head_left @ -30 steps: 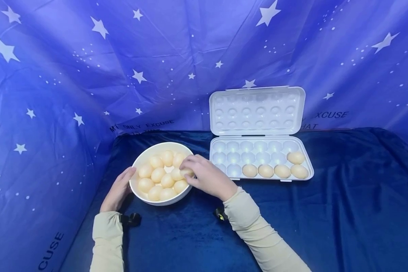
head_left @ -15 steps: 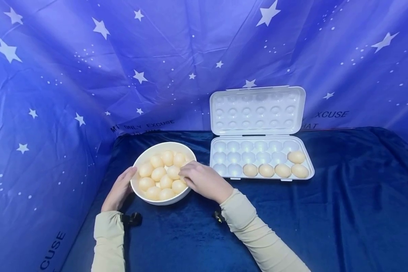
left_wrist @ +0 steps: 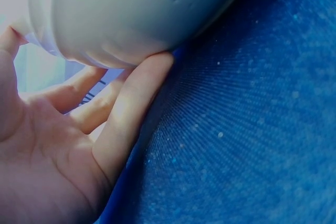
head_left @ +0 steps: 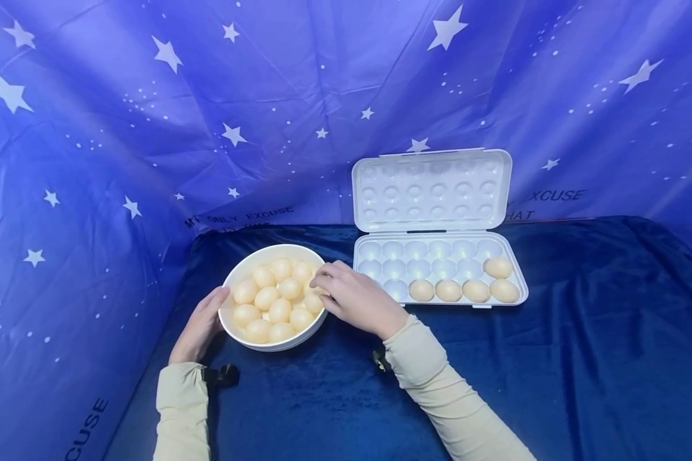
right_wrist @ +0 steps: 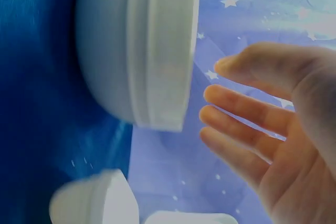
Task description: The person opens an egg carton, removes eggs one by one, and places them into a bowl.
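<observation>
A white bowl (head_left: 302, 340) full of pale tan eggs (head_left: 267, 298) stands on the dark blue cloth in the head view. My left hand (head_left: 202, 323) holds the bowl's left side. Its thumb is at the rim and its fingers (left_wrist: 134, 98) lie against the outer wall in the left wrist view. Over the bowl's right rim hovers my right hand (head_left: 357, 298), close above an egg (head_left: 314, 301). In the right wrist view its thumb and fingers (right_wrist: 244, 119) are spread, with nothing between them.
An egg box (head_left: 438, 269) lies open to the right of the bowl, its lid (head_left: 432, 192) upright at the back. Several eggs (head_left: 448, 291) fill part of its front row, and one egg (head_left: 498, 267) sits behind them. A starry blue curtain (head_left: 288, 77) hangs behind.
My right hand has dipped into the bowl's right side and risen slightly, its fingers loosened. Eggs there have shifted a little. My left hand stays on the bowl, and the head view has tilted slightly.
</observation>
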Demonstrator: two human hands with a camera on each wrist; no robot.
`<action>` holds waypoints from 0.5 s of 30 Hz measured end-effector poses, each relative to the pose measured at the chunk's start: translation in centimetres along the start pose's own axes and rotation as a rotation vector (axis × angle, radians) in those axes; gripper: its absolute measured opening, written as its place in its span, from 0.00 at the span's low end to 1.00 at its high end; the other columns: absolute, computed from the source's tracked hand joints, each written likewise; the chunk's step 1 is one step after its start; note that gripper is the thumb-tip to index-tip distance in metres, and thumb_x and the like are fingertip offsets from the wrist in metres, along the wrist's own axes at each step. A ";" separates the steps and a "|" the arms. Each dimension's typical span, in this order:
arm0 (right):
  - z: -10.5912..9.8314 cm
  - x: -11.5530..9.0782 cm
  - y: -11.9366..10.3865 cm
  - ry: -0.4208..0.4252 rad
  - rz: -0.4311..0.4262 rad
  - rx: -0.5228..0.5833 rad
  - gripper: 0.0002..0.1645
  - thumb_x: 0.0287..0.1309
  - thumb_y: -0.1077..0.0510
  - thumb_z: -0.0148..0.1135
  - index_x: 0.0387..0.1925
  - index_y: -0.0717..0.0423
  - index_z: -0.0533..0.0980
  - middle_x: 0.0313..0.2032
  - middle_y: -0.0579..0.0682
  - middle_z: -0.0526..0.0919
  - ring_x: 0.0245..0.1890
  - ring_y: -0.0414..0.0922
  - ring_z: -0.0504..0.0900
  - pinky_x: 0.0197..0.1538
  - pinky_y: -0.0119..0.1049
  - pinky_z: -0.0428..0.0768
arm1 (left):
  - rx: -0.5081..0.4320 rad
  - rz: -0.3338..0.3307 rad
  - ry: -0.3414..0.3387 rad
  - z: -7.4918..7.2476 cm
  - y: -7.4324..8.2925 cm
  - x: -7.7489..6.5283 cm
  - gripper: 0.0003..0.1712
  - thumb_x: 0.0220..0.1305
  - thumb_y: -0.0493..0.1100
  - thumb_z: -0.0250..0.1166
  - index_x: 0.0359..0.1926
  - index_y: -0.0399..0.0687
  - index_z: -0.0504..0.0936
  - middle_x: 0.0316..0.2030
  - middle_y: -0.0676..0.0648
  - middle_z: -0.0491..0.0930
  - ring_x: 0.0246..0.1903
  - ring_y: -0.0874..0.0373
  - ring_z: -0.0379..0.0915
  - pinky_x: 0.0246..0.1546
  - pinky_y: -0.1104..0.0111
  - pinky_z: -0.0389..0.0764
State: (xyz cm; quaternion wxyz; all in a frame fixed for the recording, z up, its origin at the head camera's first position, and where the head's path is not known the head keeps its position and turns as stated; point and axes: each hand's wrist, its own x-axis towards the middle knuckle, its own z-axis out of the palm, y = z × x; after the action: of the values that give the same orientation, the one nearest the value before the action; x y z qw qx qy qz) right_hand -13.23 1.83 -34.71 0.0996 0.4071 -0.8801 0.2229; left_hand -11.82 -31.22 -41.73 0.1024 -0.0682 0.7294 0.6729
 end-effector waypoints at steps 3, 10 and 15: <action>-0.8 -0.6 0.6 0.014 0.013 -0.033 0.11 0.63 0.61 0.63 0.47 0.55 0.82 0.46 0.49 0.82 0.49 0.47 0.79 0.52 0.41 0.80 | 0.002 -0.005 0.010 -0.1 0.0 -0.1 0.33 0.78 0.59 0.45 0.67 0.36 0.60 0.43 0.64 0.78 0.44 0.70 0.77 0.43 0.72 0.80; -2.9 -3.5 3.0 0.031 0.160 -0.068 0.15 0.59 0.60 0.67 0.48 0.57 0.81 0.47 0.53 0.82 0.49 0.51 0.80 0.48 0.47 0.81 | -0.012 0.009 -0.002 -0.1 0.0 0.0 0.31 0.78 0.58 0.45 0.65 0.37 0.61 0.44 0.63 0.79 0.44 0.69 0.78 0.44 0.71 0.80; -4.2 -5.3 4.8 -0.061 0.299 -0.091 0.14 0.57 0.62 0.67 0.46 0.61 0.81 0.44 0.56 0.83 0.47 0.55 0.81 0.45 0.52 0.81 | -0.013 -0.004 0.001 -0.1 0.0 0.1 0.32 0.78 0.58 0.45 0.67 0.36 0.59 0.44 0.62 0.78 0.45 0.69 0.77 0.45 0.71 0.80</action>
State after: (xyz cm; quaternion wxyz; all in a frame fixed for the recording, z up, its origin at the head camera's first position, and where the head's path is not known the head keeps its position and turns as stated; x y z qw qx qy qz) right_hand -13.49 10.09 -34.41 0.0569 0.2731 -0.9428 0.1826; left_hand -11.89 -31.33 -41.78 0.1029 -0.0709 0.7248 0.6775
